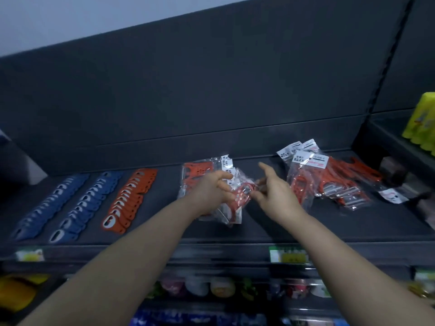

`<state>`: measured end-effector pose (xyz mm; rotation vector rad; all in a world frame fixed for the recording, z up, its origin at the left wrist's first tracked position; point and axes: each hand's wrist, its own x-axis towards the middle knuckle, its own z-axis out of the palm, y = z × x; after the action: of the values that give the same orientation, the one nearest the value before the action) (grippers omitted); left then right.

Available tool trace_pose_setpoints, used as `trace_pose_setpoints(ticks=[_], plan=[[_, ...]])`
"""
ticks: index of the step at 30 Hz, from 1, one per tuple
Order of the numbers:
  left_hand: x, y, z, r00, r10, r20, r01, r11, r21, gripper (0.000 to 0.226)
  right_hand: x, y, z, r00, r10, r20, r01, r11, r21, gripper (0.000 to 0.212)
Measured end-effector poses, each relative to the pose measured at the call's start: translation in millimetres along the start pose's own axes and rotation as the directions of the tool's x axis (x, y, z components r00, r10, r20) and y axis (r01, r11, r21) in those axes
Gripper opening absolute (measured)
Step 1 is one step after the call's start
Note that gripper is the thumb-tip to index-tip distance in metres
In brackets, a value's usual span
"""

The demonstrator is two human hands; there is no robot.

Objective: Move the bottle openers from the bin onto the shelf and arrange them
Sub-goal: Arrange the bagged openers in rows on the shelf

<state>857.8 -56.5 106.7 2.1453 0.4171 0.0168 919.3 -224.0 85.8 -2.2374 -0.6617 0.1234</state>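
1. Rows of blue bottle openers (50, 205), two side by side, overlapped like scales, at the left end of the dark shelf (306, 222). Just right of them, a row of orange bottle openers (129, 201), laid the same way. All three rows well apart from both hands, untouched.
2. Mid-shelf, the middle heap of packets (200, 170): clear bags with orange utensils inside, white labels at the far end.
3. Over that heap, the left hand (211, 191), fingers curled round a single packet (242, 196) with a red-orange utensil inside, jutting rightward out of the grip.
4. Just beside it, the right hand (275, 191), index finger straight and pointing away, thumb at the single packet's shiny edge. Too blurred to tell whether pinching it or merely near.
5. Farther right, the right heap of packets (329, 182): orange peeler-like tools with metal blades. A small white-labelled bag (393, 196) lying apart at its right.
6. On the neighbouring shelf at the far right, yellow bottles (421, 123).
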Motion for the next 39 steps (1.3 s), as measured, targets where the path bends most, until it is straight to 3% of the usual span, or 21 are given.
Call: trace_pose_setpoints(ticks=[2,4,7,10,13,15,19,23,25,29,33,36,39], plan=[[-4,-4,-12,0.999,0.04,0.017,-0.04,0.999,0.035,0.058,-2,-11,7,0.996,-0.094,-0.012,0.088,0.967,-0.237,0.078],[-12,-11,-28,0.996,0.065,0.068,-0.071,0.994,0.083,0.056,-6,-24,14,0.977,-0.208,0.04,0.203,0.868,-0.453,0.076],[-20,-29,-45,0.993,0.068,0.1,-0.083,0.984,0.156,0.046,-11,-38,28,0.97,-0.197,0.145,0.244,0.828,-0.506,0.05],[-25,-51,-53,0.992,0.106,0.074,-0.122,0.958,0.26,0.041,-17,-45,48,0.98,-0.115,0.163,0.19,0.795,-0.577,0.06],[-28,-72,-55,0.984,0.163,0.068,-0.173,0.813,0.555,0.049,-23,-47,63,0.982,-0.053,0.179,0.148,0.808,-0.57,0.071],[-31,-84,-59,0.983,0.184,-0.005,-0.135,0.739,0.66,0.063,-24,-46,67,0.98,-0.046,0.191,0.143,0.833,-0.534,0.072],[-34,-99,-66,0.98,0.188,-0.066,-0.105,0.769,0.63,0.088,-22,-50,77,0.968,-0.038,0.247,0.169,0.828,-0.535,0.068],[-30,-105,-68,0.998,0.044,0.033,-0.055,0.864,0.501,0.108,-18,-50,91,0.947,0.128,0.295,0.013,0.901,-0.433,0.083],[-27,-104,-71,0.994,0.026,0.104,-0.081,0.817,0.571,0.102,-15,-49,95,0.943,0.151,0.297,-0.015,0.909,-0.416,0.083],[-18,-99,-75,0.989,0.055,0.134,-0.133,0.721,0.68,0.097,-9,-53,106,0.964,0.139,0.228,-0.025,0.897,-0.442,0.059],[-14,-101,-78,0.957,-0.014,0.289,-0.202,0.684,0.701,0.101,-4,-52,111,0.943,0.184,0.279,-0.04,0.89,-0.455,0.06],[-8,-102,-80,0.968,0.001,0.252,-0.189,0.667,0.721,0.095,-1,-56,110,0.949,0.196,0.248,-0.062,0.884,-0.463,0.071],[4,-97,-87,0.987,0.159,0.014,-0.138,0.805,0.577,0.072,0,-67,111,0.966,0.154,0.208,-0.04,0.883,-0.467,0.078]])
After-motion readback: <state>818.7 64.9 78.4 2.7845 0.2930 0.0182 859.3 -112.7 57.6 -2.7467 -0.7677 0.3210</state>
